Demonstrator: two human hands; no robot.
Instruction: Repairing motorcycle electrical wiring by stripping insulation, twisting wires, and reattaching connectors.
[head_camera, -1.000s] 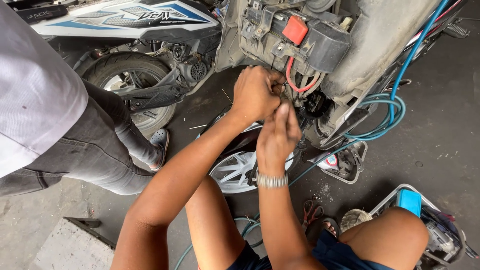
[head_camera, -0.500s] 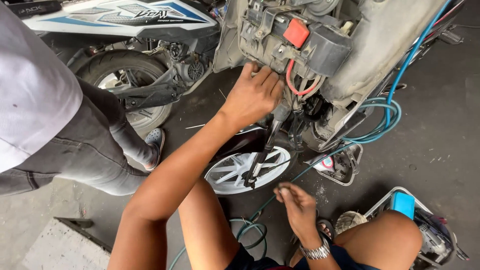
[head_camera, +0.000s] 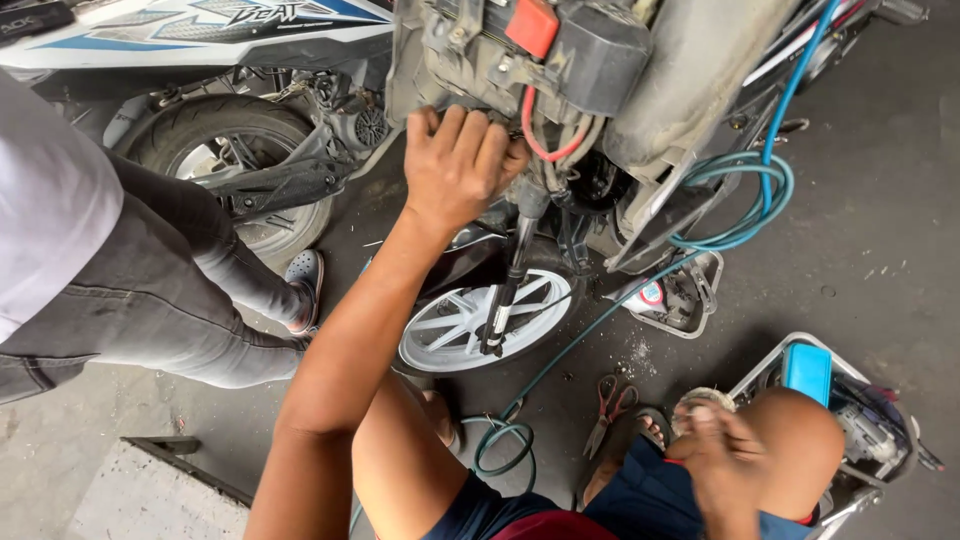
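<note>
reaching up into the stripped front of a scooter with the left hand while the right hand is hanging low by the knee.

a bystander's grey-trousered leg (head_camera: 170, 300) is standing at far left beside a rear tyre (head_camera: 215, 150); the left hand (head_camera: 455, 165) is pressing on the exposed scooter frame (head_camera: 470, 60), fingers (head_camera: 470, 135) together and curled against it, just left of the red cable (head_camera: 540, 145); below, the white front wheel (head_camera: 480, 325) is resting on the floor; red pliers (head_camera: 608, 405) are lying nearby; the right hand (head_camera: 722, 455) is blurred, so i cannot tell its grip.
</note>
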